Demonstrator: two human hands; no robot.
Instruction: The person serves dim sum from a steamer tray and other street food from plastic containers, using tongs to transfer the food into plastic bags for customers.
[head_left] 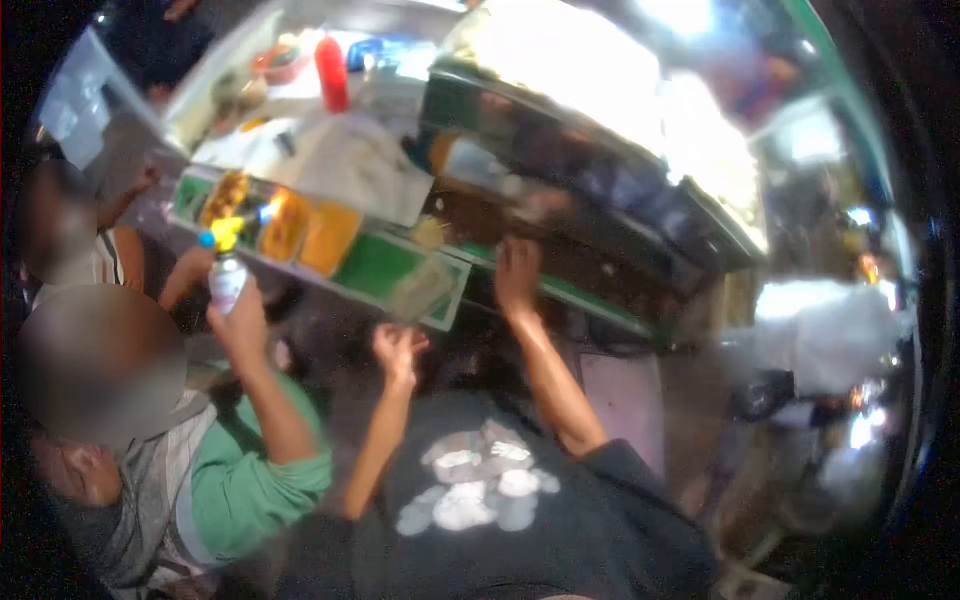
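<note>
My left hand [400, 350] is held just below the front corner of a green tray with a pale rim [455, 305]. Its fingers look partly bent and apart, with nothing visible in them. Farther right, my right hand [518, 275] reaches over the green edge of the counter [590, 300], fingers stretched forward onto a dark surface; blur hides fine detail. A pale clear block or container [422, 288], too blurred to name, sits at the tray's right end, near my left hand.
At left, a co-worker's hand [240, 315] holds a blowtorch [228, 275] with its flame over orange food slabs [288, 225]. Behind stand a red squeeze bottle [331, 75] and a cloth or sheet [360, 160]. A brightly lit case [560, 60] rises at the back right.
</note>
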